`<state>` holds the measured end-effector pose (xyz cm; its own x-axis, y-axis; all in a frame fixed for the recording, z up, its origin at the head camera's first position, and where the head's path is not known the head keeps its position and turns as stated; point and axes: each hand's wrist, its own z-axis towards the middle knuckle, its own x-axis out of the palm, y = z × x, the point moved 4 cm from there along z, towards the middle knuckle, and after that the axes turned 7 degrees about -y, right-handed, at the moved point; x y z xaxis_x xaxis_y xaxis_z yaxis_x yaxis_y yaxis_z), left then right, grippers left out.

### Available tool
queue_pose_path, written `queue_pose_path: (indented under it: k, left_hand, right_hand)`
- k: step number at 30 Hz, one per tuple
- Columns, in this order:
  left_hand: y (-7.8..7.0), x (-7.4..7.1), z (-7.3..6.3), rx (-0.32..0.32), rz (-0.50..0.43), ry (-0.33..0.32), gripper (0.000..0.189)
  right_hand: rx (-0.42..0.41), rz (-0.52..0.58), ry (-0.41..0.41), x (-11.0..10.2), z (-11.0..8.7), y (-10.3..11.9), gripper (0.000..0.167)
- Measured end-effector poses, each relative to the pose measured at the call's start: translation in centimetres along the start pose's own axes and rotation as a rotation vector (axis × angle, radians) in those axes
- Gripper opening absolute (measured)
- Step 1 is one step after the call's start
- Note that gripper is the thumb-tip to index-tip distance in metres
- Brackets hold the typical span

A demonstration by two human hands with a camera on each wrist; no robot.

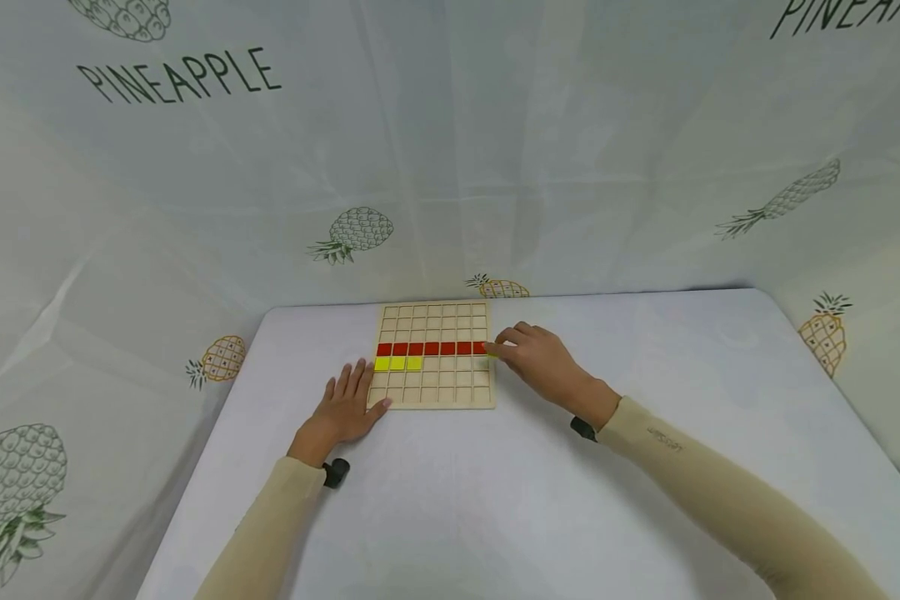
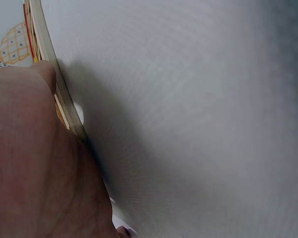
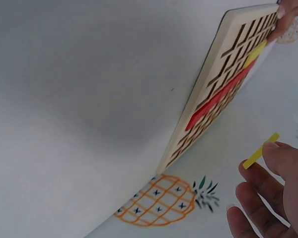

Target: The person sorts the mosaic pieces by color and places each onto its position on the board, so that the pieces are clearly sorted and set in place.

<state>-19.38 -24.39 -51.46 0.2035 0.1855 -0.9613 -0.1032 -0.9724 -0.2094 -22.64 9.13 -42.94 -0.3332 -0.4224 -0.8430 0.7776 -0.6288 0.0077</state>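
Observation:
A wooden grid board lies flat toward the back of the table. One full row of it is filled with red tiles, and three yellow tiles sit at the left end of the row just nearer. My left hand rests spread at the board's left edge, its thumb on the near left corner. By the board's right edge, my right hand pinches a thin yellow tile between thumb and index finger, its other fingers loosely curled.
White cloth covers the table. Behind it hangs a pale curtain printed with pineapples and lettering. A dark band with a small device is worn on each wrist.

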Motion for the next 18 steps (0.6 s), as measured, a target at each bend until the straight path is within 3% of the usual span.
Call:
queue_pose_path:
  k: [10,18]
  left_hand:
    - [0.0,0.0,0.0,0.010,0.002,-0.003,0.089]
    - [0.0,0.0,-0.1,0.010,-0.011,-0.011,0.089]
  right_hand:
    - [-0.038,0.008,0.007,1.9,2.0,2.3,0.029]
    - [-0.018,0.045,0.044,3.5,3.3,3.5,0.027]
